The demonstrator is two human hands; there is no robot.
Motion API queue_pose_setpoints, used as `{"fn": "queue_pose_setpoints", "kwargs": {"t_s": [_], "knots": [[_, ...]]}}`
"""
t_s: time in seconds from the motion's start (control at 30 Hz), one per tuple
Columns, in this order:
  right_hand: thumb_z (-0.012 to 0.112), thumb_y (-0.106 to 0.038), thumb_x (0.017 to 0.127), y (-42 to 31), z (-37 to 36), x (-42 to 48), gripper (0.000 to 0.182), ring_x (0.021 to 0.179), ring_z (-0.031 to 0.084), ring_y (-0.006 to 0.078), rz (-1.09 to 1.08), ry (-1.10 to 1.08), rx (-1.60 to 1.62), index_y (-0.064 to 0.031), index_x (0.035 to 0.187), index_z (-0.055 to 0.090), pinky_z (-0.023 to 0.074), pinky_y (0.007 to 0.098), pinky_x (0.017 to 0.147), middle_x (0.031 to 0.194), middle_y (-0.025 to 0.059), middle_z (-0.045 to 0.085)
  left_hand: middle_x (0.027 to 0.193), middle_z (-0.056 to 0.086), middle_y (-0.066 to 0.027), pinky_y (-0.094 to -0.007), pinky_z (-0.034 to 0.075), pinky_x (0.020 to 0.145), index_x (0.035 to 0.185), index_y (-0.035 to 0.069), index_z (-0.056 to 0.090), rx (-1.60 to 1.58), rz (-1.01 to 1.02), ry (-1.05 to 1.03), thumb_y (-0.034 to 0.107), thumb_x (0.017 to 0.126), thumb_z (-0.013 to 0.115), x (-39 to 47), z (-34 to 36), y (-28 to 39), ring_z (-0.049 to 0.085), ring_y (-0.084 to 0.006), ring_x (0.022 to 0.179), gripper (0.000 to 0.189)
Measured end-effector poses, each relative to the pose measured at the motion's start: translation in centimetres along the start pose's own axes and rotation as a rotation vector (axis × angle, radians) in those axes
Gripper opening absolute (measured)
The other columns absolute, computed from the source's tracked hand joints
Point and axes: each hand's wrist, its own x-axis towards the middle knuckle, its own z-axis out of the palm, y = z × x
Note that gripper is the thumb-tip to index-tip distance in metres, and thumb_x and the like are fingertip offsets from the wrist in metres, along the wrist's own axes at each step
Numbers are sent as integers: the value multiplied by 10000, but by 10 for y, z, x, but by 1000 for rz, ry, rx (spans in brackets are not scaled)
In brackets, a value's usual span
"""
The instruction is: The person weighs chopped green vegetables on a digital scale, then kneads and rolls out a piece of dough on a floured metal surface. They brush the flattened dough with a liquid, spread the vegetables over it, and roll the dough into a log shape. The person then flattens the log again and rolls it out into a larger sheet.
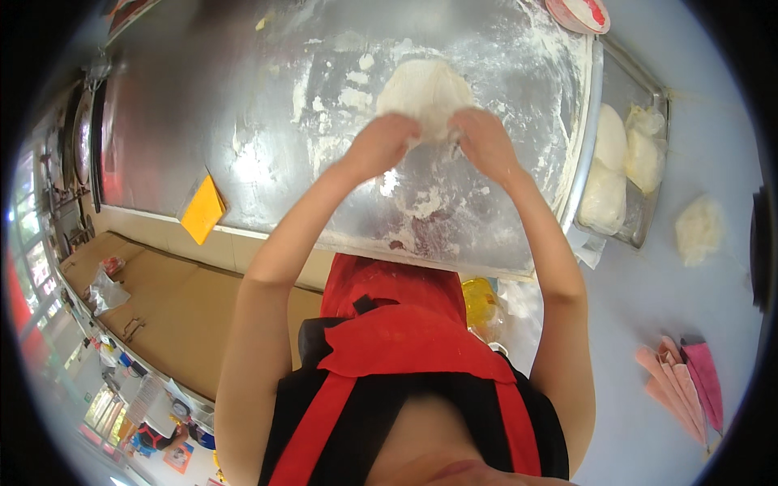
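A flattened round of pale dough lies on a floured metal worktop. At its near left edge my left hand has its fingers curled in on the dough. My right hand grips the near right edge in the same way, a short gap from the left. The fingertips are slightly blurred and partly hidden behind the knuckles. Loose flour and small dough scraps lie around the round.
A yellow dough scraper juts over the worktop's front edge. A bowl of flour stands at the far right corner. Bagged dough sits in a metal tray along the right wall. Cloths hang lower right.
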Motion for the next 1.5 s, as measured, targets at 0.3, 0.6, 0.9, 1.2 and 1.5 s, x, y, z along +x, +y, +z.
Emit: {"fn": "queue_pose_setpoints", "kwargs": {"t_s": [0.3, 0.6, 0.9, 1.2, 1.5], "knots": [[721, -255, 812, 29, 16, 44, 533, 1076, 585, 262, 431, 123, 260, -10, 1241, 522, 474, 373, 906, 1172, 142, 603, 1221, 591, -199, -391, 477, 893, 1172, -40, 570, -213, -387, 134, 221, 740, 765, 59, 5, -48, 586, -343, 1042, 542], [807, -302, 705, 8, 12, 19, 673, 1023, 605, 255, 394, -559, 378, 4, 1233, 522, 462, 347, 885, 1134, 160, 620, 1025, 651, -146, -369, 478, 812, 1153, 34, 563, -200, -157, -585, 267, 665, 790, 27, 1, -26, 615, -274, 966, 587], [776, -186, 712, -33, -8, -12, 559, 1073, 582, 274, 538, -495, 553, -46, 1190, 521, 444, 370, 919, 1138, 164, 603, 1036, 632, -126, -357, 477, 838, 1191, 38, 542, -623, -558, -591, 120, 672, 784, 0, -3, 9, 603, -250, 954, 578], [660, -55, 769, -44, -39, -10, 416, 1167, 521, 286, 341, -223, 269, -104, 1168, 556, 408, 395, 989, 1224, 102, 567, 1084, 630, -101, -393, 437, 971, 1161, 34, 588, -199, 4, -269, 21, 790, 662, 18, -31, 23, 563, -276, 1109, 379], [541, -271, 895, -12, 41, 14, 525, 1362, 365, 301, 302, 68, -152, -90, 1379, 448, 261, 440, 1135, 1486, 96, 389, 1452, 427, -150, -490, 236, 1139, 1377, 61, 462, 390, 14, 18, 389, 928, 520, 44, 33, -1, 326, -356, 1376, 559]]}}
